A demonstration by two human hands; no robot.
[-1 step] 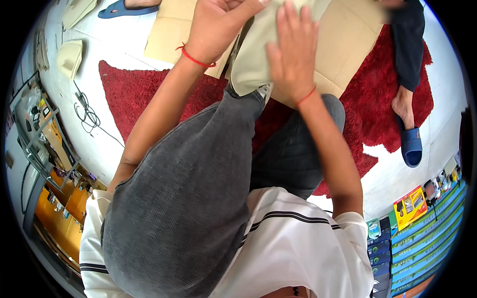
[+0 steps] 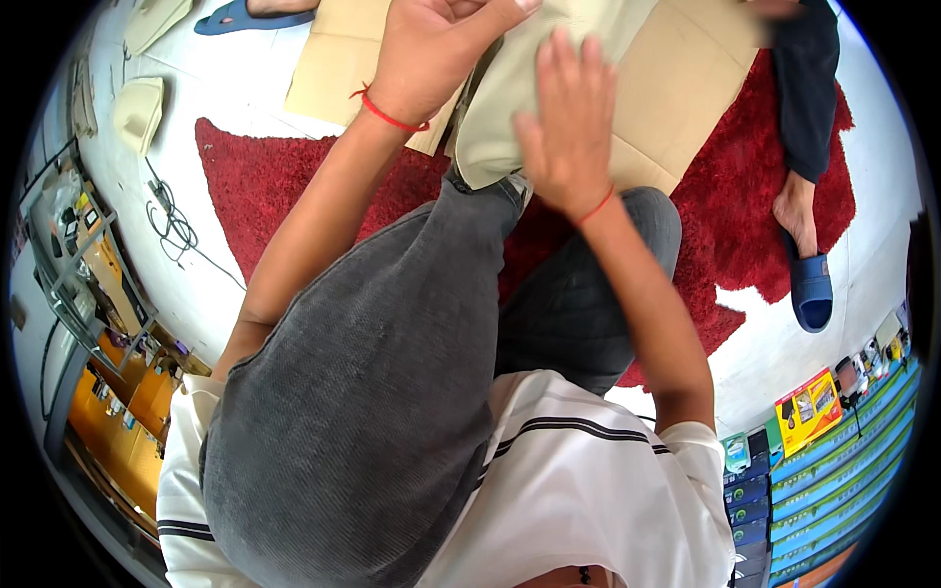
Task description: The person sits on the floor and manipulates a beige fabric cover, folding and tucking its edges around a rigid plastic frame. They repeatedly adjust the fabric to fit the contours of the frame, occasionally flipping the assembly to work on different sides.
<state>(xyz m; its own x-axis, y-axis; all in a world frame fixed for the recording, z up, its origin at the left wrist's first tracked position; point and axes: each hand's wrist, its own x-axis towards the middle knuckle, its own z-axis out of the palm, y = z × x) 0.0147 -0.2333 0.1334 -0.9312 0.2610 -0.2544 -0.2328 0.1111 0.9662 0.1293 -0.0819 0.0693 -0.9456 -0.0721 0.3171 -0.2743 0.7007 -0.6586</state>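
Observation:
A pale beige cloth piece (image 2: 490,147) lies over my raised knee in grey trousers (image 2: 392,372), on a flat sheet of brown cardboard (image 2: 686,88). My left hand (image 2: 431,49), with a red thread at the wrist, is closed on the cloth's upper edge. My right hand (image 2: 567,122) rests flat on the cloth with its fingers spread, also with a red thread at the wrist. The far part of the cloth is cut off by the picture's top edge.
The cardboard sits on a dark red rug (image 2: 284,186) on a white floor. Another person's leg and foot in a blue slipper (image 2: 810,289) stand at the right. A black cable (image 2: 172,225) and shelves (image 2: 98,323) are at the left, coloured packages (image 2: 833,441) at the lower right.

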